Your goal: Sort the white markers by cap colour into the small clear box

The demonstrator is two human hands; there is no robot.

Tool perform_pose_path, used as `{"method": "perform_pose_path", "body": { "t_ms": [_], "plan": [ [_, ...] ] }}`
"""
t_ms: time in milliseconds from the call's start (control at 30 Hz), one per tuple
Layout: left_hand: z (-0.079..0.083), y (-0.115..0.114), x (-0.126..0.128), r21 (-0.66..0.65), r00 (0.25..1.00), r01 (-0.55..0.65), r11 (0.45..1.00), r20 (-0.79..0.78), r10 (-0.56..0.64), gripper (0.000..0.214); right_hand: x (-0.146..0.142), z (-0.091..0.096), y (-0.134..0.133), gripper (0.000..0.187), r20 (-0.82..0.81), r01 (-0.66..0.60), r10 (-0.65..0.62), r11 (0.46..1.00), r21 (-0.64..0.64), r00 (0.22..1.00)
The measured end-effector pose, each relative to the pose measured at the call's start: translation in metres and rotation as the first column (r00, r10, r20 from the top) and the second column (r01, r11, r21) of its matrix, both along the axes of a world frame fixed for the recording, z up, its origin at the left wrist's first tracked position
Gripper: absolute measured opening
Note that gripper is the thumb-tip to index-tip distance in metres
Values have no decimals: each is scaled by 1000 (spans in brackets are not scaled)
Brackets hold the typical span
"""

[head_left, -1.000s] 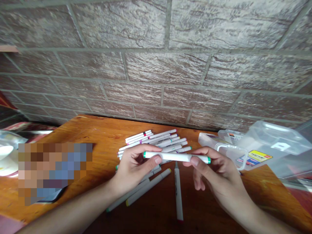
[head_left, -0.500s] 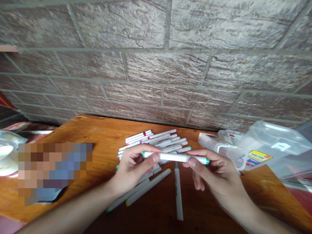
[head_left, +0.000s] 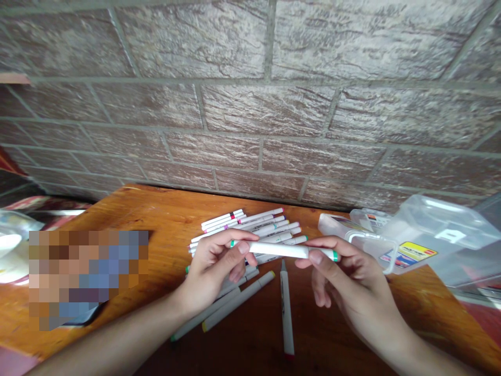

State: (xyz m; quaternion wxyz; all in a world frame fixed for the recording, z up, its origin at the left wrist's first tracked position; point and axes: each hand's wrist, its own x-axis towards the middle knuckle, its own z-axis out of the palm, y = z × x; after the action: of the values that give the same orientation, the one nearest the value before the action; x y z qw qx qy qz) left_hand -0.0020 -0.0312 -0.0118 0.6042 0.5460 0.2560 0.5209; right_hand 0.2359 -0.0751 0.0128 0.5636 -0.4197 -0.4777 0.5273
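Observation:
A white marker [head_left: 278,249] with green ends is held level between both hands above the table. My left hand [head_left: 215,261] pinches its left end between thumb and fingers. At the other end, my right hand [head_left: 346,274] grips the marker close to the green tip, thumb in front. Behind and below the hands lies a pile of white markers [head_left: 270,224] with coloured ends, partly hidden by my left hand. A marker with a red end [head_left: 287,313] points toward me between my forearms; its grey far tip looks uncapped. Left of it lies a yellow-ended marker [head_left: 238,302].
On the right stand a clear plastic case [head_left: 442,224] with a yellow label and a smaller clear container [head_left: 338,227]. A dark flat object [head_left: 84,316], mostly pixelated, lies at left on the wooden table [head_left: 156,209]. A brick-patterned wall [head_left: 250,109] rises behind.
The held marker has tilted a little more, its right end lower, and shifted slightly right. My right hand has moved slightly right with it; the other markers have stayed put.

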Motion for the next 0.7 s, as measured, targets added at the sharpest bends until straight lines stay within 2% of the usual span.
{"method": "perform_pose_path", "body": {
  "t_ms": [333, 700],
  "plan": [
    [2, 1, 0, -16, 999, 7, 1000, 41, -7, 22, 0, 4, -2, 22, -48, -11, 9, 999, -35, 999],
    [6, 0, 1, -58, 995, 21, 998, 95, -15, 25, 1, 3, -3, 29, -69, 5, -8, 999, -43, 998]
  ]
}}
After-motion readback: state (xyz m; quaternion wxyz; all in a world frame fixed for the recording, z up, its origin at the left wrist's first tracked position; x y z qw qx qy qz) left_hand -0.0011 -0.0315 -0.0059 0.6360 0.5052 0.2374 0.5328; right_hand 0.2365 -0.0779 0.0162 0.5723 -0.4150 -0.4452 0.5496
